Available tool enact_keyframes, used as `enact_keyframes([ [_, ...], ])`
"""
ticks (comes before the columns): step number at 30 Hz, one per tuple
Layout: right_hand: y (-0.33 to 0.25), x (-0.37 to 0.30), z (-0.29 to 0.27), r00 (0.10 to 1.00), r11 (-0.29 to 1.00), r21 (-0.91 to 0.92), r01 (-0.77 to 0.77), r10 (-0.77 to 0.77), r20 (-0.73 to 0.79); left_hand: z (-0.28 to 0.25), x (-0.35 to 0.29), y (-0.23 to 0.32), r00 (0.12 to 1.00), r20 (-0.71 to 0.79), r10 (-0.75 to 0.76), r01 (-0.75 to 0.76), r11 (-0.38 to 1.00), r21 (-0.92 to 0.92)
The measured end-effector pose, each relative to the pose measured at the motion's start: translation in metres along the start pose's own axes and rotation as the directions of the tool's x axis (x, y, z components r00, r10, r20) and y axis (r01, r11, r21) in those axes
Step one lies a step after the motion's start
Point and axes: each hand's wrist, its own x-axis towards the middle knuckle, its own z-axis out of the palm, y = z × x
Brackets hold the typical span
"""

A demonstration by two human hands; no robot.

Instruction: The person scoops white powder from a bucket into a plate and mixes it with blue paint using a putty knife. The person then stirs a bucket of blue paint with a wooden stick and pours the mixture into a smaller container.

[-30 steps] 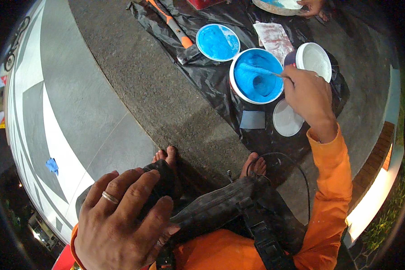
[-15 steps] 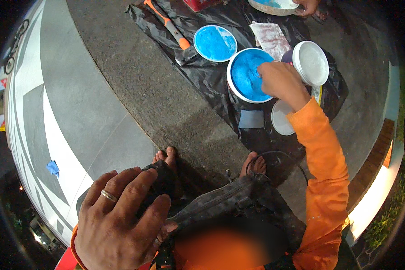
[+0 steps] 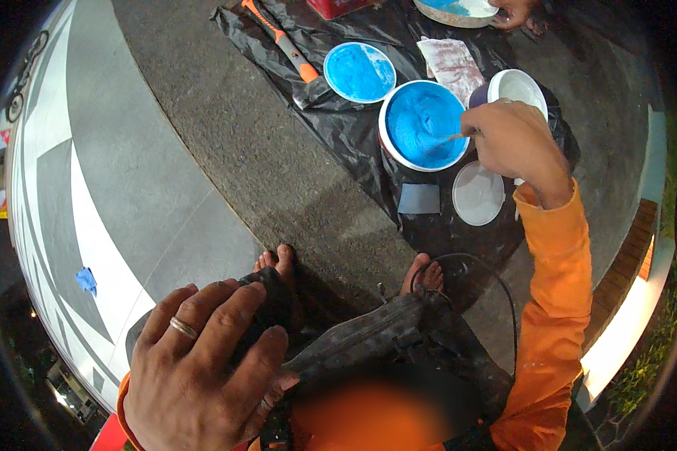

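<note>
My right hand is closed around a thin stick whose end dips into the thick blue paint. That paint fills a round white-rimmed tub on a black plastic sheet. The grip itself is partly hidden by the back of the hand. Over my bent knee lies my left hand, its fingers apart and holding nothing, a ring on one finger. A lid smeared with blue sits beside the tub. Behind my right hand stands a white bucket, partly covered by it.
Near the tub lie a translucent lid, a grey square sheet and a stained cloth. A hammer with an orange-and-grey handle rests on the black sheet. Another person's hand touches a round pan.
My right hand has moved right and slightly down from over the paint to the tub's right rim, uncovering more paint and the stick. My left hand stays put.
</note>
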Motion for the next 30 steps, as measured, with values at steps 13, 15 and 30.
enact_keyframes([
  [13, 0.018, 0.05, 0.026, 0.977, 0.976, -0.218, -0.012, -0.036, -0.211, -0.002, 0.01, -0.007, 0.999, 0.032, -0.007, 0.007, 1.0, -0.005],
  [15, 0.019, 0.06, 0.037, 0.989, 0.98, -0.198, 0.004, -0.034, -0.145, -0.003, 0.011, -0.008, 0.999, 0.038, -0.009, 0.01, 1.0, -0.008],
  [30, 0.012, 0.071, 0.048, 0.979, 0.998, -0.061, 0.029, -0.016, 0.205, -0.004, 0.009, -0.009, 0.999, 0.032, -0.02, 0.021, 1.0, -0.015],
])
